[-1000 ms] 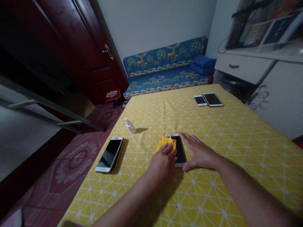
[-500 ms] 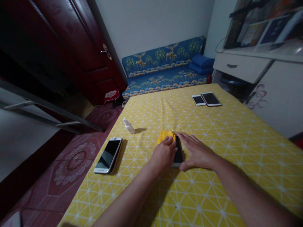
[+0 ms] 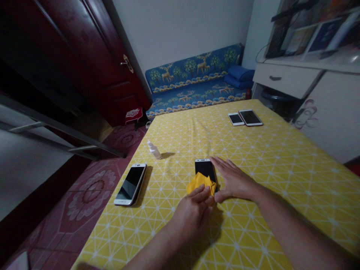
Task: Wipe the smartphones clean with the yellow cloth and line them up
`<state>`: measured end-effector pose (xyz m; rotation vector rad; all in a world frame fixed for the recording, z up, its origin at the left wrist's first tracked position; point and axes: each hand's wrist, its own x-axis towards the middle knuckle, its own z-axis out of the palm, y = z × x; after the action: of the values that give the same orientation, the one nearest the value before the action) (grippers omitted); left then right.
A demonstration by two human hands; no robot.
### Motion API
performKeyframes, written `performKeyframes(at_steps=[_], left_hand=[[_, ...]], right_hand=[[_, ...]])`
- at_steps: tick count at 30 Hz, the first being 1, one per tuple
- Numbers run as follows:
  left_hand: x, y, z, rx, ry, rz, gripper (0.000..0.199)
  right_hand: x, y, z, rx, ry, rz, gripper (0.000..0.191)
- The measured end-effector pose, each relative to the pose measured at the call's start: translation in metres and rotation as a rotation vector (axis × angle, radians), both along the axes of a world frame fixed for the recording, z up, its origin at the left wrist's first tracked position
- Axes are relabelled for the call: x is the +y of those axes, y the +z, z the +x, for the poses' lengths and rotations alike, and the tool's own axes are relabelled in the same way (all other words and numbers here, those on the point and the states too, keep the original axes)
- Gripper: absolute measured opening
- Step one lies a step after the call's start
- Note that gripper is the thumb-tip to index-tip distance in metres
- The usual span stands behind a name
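A phone with a black screen and white top edge [image 3: 204, 167] lies on the yellow patterned tablecloth [image 3: 180, 138]. Over its lower part is a crumpled yellow cloth [image 3: 201, 182], which my left hand [image 3: 194, 208] presses down with bent fingers. My right hand [image 3: 233, 180] rests along the phone's right side, fingertips by the top corner and thumb near the bottom one, with thumb and fingers spread apart. The phone's bottom end is hidden by the cloth and my left hand.
To the left lies a white-framed phone [image 3: 131, 184], with a small clear spray bottle [image 3: 154, 150] standing behind it. At the far right are a small white phone [image 3: 235, 119] and a larger white device [image 3: 250, 117]. A blue sofa [image 3: 194, 82] stands beyond the table.
My left hand and the yellow cloth have moved down the phone towards me, uncovering its top part. My right hand has stayed at the phone's right side.
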<state>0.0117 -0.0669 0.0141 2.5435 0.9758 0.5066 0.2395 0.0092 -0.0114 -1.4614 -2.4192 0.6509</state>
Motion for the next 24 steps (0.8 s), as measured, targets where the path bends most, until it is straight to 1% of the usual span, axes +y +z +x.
performKeyframes(at_steps=[2,5,9,14,18,24], left_hand=[[-0.002,0.000,-0.001,-0.009,-0.005,-0.010,0.038],[0.002,-0.003,0.001,-0.007,0.005,-0.012,0.038],[0.016,-0.006,0.013,-0.005,-0.011,0.030,0.035],[0.036,-0.003,0.031,0.027,-0.028,0.113,0.026],[0.048,-0.005,0.037,0.031,0.010,0.130,0.024],[0.066,-0.012,0.033,-0.008,0.105,0.117,0.024]], right_hand=[[0.000,0.000,0.000,-0.013,0.006,-0.012,0.143],[0.000,-0.002,0.001,-0.002,0.015,-0.007,0.142],[0.000,-0.003,0.001,0.015,0.015,-0.005,0.142],[0.000,-0.004,0.000,0.018,-0.014,-0.012,0.144],[0.000,-0.005,-0.001,0.025,-0.017,-0.011,0.147],[-0.002,-0.002,-0.001,0.025,-0.014,-0.029,0.150]])
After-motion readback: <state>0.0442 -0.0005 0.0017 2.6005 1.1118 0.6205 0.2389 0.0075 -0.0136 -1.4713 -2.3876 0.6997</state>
